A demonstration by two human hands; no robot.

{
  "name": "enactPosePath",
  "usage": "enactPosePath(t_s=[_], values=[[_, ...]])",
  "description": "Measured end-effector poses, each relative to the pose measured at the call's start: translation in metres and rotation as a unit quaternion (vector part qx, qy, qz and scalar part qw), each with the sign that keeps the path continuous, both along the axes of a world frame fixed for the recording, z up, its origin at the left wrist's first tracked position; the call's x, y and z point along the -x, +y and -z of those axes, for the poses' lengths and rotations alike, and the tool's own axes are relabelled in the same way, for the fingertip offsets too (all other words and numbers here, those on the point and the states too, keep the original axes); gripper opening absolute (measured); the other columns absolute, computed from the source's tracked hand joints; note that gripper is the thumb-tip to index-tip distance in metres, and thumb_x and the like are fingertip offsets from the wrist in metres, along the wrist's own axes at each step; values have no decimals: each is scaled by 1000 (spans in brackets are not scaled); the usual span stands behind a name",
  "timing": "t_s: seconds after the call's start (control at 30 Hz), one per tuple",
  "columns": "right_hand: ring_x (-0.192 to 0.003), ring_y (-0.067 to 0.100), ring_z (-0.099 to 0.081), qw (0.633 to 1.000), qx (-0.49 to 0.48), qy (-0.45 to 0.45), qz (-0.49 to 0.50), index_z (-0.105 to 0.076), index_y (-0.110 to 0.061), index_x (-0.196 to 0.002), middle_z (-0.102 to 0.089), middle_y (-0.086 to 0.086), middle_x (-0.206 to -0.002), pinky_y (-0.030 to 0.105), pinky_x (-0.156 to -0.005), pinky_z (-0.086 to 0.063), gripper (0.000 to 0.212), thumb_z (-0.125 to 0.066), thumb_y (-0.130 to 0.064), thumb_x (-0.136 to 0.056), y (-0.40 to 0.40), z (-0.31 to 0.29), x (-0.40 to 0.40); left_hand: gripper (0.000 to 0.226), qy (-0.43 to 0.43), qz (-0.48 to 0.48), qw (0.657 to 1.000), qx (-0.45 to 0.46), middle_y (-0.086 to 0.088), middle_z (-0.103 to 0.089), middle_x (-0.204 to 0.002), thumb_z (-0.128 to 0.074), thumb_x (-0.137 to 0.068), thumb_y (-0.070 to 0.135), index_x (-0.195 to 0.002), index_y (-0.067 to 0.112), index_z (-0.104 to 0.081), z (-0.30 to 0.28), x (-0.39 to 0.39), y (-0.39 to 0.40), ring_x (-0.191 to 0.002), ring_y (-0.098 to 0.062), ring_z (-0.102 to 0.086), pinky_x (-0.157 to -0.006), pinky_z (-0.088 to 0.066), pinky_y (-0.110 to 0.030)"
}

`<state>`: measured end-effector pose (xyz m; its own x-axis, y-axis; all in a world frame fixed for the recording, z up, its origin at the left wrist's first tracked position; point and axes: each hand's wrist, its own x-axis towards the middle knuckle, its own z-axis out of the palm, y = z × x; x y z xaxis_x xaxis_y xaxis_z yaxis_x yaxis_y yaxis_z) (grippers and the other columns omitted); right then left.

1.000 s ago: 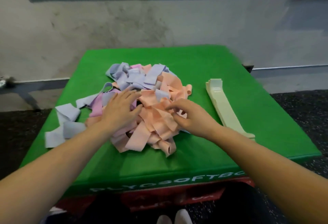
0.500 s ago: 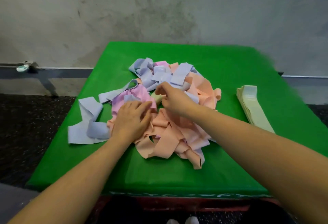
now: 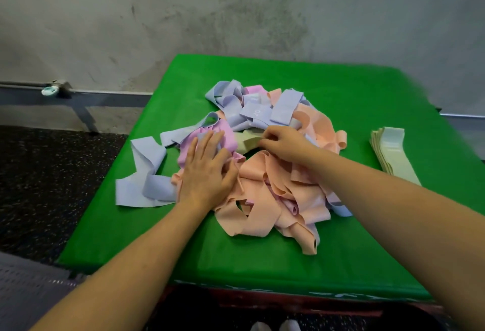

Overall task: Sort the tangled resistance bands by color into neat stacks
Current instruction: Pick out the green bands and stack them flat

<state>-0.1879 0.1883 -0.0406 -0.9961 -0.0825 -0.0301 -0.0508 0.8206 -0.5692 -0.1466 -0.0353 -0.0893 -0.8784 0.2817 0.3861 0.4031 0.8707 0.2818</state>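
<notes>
Nearest, the peach bands sprawl in loose loops over the front of the green mat, still knotted into the rest of the pile. Just beyond them the left hand lies flat on the pile, fingers straight and spread, pressing on a pink band and the peach loops beside it. It grips nothing; it works as an anchor, and should keep pressing so the heap does not lift.

Past it, the right hand has its fingertips curled onto the end of a pale green band that shows in the middle of the tangle, seemingly pinching it. The step in hand looks like drawing that band free. It should come out slowly and low, along its own length, since lavender bands cross over it behind and could drag along.

Far right, apart from the pile, a neat stack of pale green bands rests on the mat: the likely place for this one, laid flat and aligned.
</notes>
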Motion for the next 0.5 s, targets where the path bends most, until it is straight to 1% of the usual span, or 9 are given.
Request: enactPosePath(t_s=[0.1,0.17,0.23,0.27,0.3,0.33,0.4,0.47,0.5], values=[[-74,11,-55,990,118,-12,78,-66,-13,-91,-59,-6,-84,14,-54,-40,15,-58,-24,-96,15,-9,-2,25,-23,13,999,-27,-1,-36,-159,-46,-98,40,-106,22,-62,-3,-1,0,-149,-20,-25,-123,-12,-40],[-75,17,-59,964,229,-22,132,-68,-8,-93,-63,2,-90,19,-55,-45,16,-61,-23,-93,23,-15,-5,24,-20,26,999,-26,0,-44,-153,-48,-98,39,-104,20,-61,-4,-2,0,-142,-18,-34,-121,-19,-42],[-77,24,-63,906,378,-13,191,-68,-7,-90,-69,7,-85,30,-60,-50,14,-64,-18,-84,29,-23,-10,24,-21,33,999,-28,0,-51,-147,-48,-98,38,-103,19,-61,-6,-2,0,-136,-17,-40,-120,-22,-43],[-77,25,-63,882,422,-3,210,-67,-9,-85,-70,6,-80,32,-64,-50,9,-62,-16,-83,31,-26,-11,25,-22,34,999,-25,0,-51,-146,-47,-99,38,-105,18,-61,-7,-2,1,-136,-17,-40,-120,-20,-43],[-77,23,-62,876,430,6,220,-65,-13,-80,-69,2,-77,32,-67,-49,8,-60,-16,-86,33,-30,-14,27,-22,35,999,-20,0,-51,-146,-46,-100,39,-107,18,-62,-7,-3,1,-138,-17,-39,-121,-19,-43],[-77,20,-60,878,423,16,224,-62,-18,-75,-68,-2,-74,31,-69,-48,14,-58,-17,-89,33,-33,-16,30,-23,38,999,-16,0,-50,-147,-44,-100,40,-109,18,-62,-6,-3,1,-139,-17,-38,-122,-18,-43],[-79,19,-56,875,426,32,228,-58,-20,-71,-64,-4,-73,34,-74,-45,19,-57,-20,-91,34,-37,-22,33,-28,47,998,-16,1,-48,-149,-39,-101,43,-107,19,-60,-5,-2,1,-141,-16,-35,-122,-16,-41],[-81,19,-54,862,444,53,239,-57,-16,-80,-61,3,-81,37,-76,-44,9,-58,-23,-86,33,-43,-27,33,-39,53,998,-21,2,-46,-150,-37,-102,45,-105,20,-58,-4,-1,1,-141,-14,-32,-122,-13,-39],[-82,20,-55,854,451,62,252,-60,-14,-86,-62,8,-86,39,-78,-46,14,-57,-26,-81,34,-46,-28,33,-48,55,997,-22,3,-44,-151,-37,-102,46,-104,21,-57,-4,0,1,-141,-13,-30,-123,-11,-39]])
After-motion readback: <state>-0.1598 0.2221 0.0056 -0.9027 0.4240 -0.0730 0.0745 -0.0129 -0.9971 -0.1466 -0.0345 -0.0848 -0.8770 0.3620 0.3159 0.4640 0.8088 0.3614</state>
